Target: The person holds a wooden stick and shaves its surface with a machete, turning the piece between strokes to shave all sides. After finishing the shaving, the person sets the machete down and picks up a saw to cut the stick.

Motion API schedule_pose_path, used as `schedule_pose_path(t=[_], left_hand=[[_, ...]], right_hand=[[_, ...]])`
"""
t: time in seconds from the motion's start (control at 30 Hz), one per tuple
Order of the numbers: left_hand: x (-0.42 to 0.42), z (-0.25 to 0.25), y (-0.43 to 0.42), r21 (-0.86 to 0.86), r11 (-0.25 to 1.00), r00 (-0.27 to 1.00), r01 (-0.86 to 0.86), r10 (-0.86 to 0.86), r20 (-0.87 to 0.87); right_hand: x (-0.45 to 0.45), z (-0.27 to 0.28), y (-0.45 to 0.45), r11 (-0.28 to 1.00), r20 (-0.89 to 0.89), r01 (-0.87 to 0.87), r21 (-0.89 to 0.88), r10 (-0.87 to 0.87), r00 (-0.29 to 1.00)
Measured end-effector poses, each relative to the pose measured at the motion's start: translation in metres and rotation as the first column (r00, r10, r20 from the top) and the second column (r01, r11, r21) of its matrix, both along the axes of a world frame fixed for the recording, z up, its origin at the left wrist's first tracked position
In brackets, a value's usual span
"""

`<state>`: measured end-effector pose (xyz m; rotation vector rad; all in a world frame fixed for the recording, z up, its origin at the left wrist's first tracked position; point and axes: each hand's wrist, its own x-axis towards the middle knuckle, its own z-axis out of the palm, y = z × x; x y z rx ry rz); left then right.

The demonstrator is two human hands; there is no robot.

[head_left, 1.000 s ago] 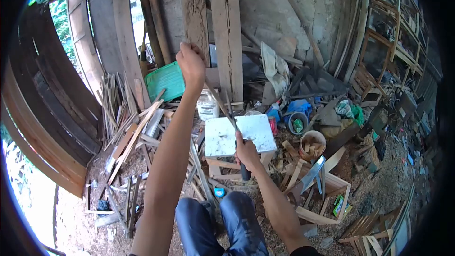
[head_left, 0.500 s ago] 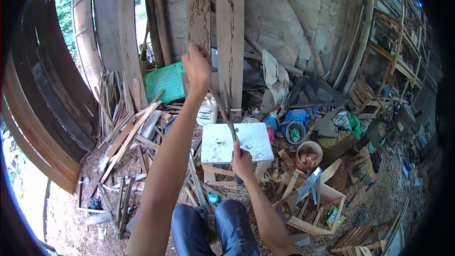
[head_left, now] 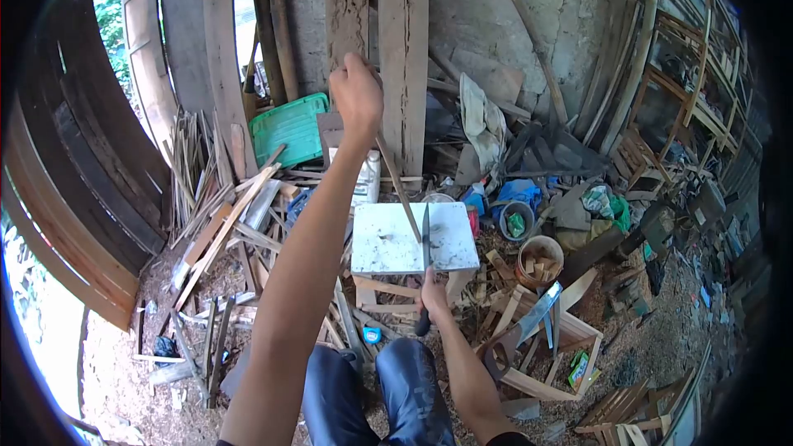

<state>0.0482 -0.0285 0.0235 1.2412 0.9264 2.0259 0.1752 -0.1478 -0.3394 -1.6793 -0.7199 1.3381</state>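
My left hand (head_left: 357, 95) is raised in front of the upright planks, closed round the upper end of a thin wooden stick (head_left: 401, 186). The stick slants down to the right over a white-topped stool (head_left: 384, 241). Lower down, my right hand (head_left: 434, 297) is wrapped round the dark handle of a knife (head_left: 426, 235). Its blade points up and away over the stool top, beside the stick's lower end. Whether blade and stick touch, I cannot tell.
A handsaw (head_left: 520, 326) lies on a wooden frame (head_left: 541, 388) at the right. Behind it stands a bucket of wood pieces (head_left: 540, 263). A blue tape measure (head_left: 372, 335) is near my knees. Wood scraps (head_left: 219, 248) and a green crate (head_left: 289, 130) are at the left.
My left hand has moved up and slightly right with the stick. My right hand has dropped lower with the knife, whose blade now shows apart from the stick over the stool.
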Motion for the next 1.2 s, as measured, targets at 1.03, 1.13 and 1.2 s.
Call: schedule_pose_path(t=[1.03, 1.13, 1.2], left_hand=[[-0.002, -0.002, 0.012, 0.008, 0.998, 0.997, -0.059, 0.059, -0.052], [0.010, 0.002, 0.007, 0.067, 0.996, 0.999, 0.051, -0.051, 0.010], [0.014, 0.006, 0.010, 0.088, 0.993, 0.996, 0.079, -0.082, 0.030]], right_hand=[[-0.012, 0.096, 0.013, 0.982, 0.100, -0.146, 0.117, 0.135, 0.986], [-0.012, 0.126, -0.001, 0.958, 0.065, -0.157, 0.238, 0.146, 0.987], [-0.016, 0.100, 0.000, 0.905, 0.188, -0.138, 0.403, 0.066, 0.980]])
